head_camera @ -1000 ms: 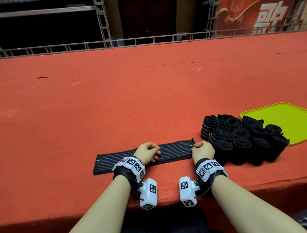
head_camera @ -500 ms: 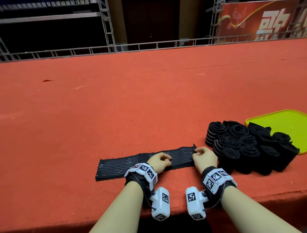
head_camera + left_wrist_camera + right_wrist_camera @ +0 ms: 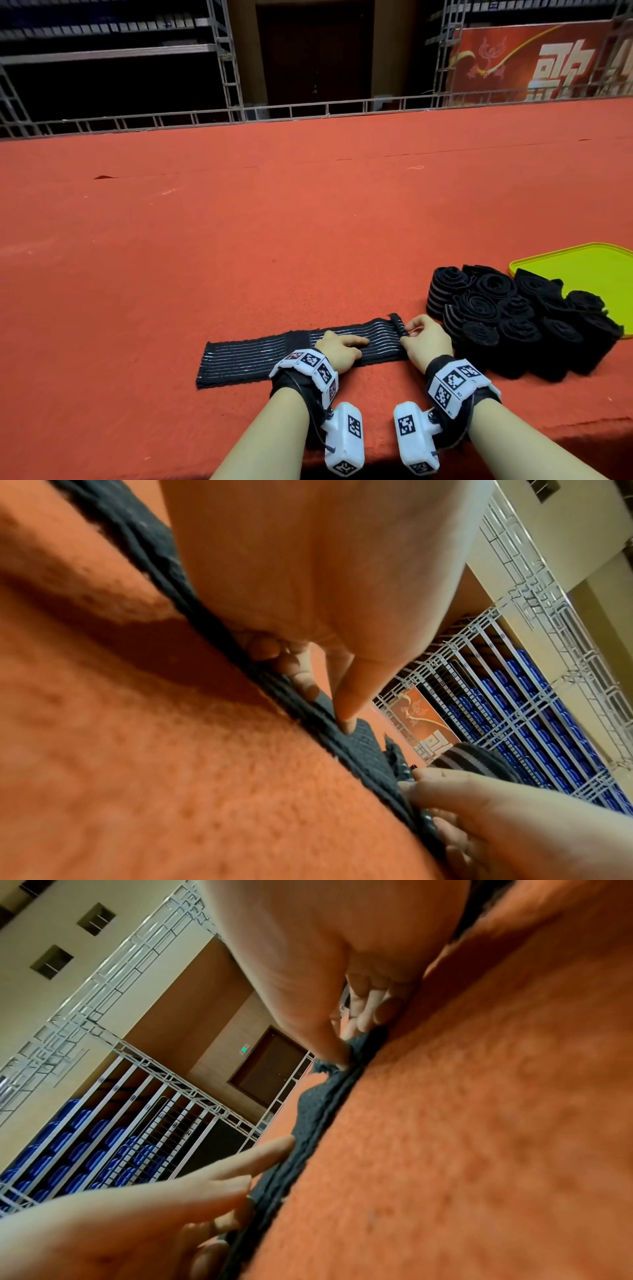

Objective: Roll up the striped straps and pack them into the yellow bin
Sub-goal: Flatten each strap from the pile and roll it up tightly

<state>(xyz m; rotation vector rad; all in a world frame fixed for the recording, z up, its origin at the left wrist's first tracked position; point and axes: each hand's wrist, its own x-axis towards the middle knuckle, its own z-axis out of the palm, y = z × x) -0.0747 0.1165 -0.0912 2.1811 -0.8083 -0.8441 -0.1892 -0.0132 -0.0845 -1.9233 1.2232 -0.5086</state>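
Left hand [image 3: 337, 349] lies flat on the striped strap [image 3: 253, 356], fingers [image 3: 352, 341] straight, pressing it to the red cloth table [image 3: 239, 240]. Right hand [image 3: 426, 341] just beside those fingertips, at the strap's right end: thumb and fingers curled, pinching a first small turn of the roll [image 3: 397, 323]. The rest of the strap runs flat from under the left hand out past its wrist. Right wrist view agrees: thumb tip on the raised end.

Handling guess: soft, light, stretchy knit, grippy not slippery, nothing fragile. It'll spring open if released, so hold the rolled end across its width and keep the flat part pinned.

Just beyond the right knuckles: rolled straps [image 3: 513, 315], a tight cluster standing on end. Past those, the yellow bin [image 3: 582, 260], one or two rolls overlapping its near edge.
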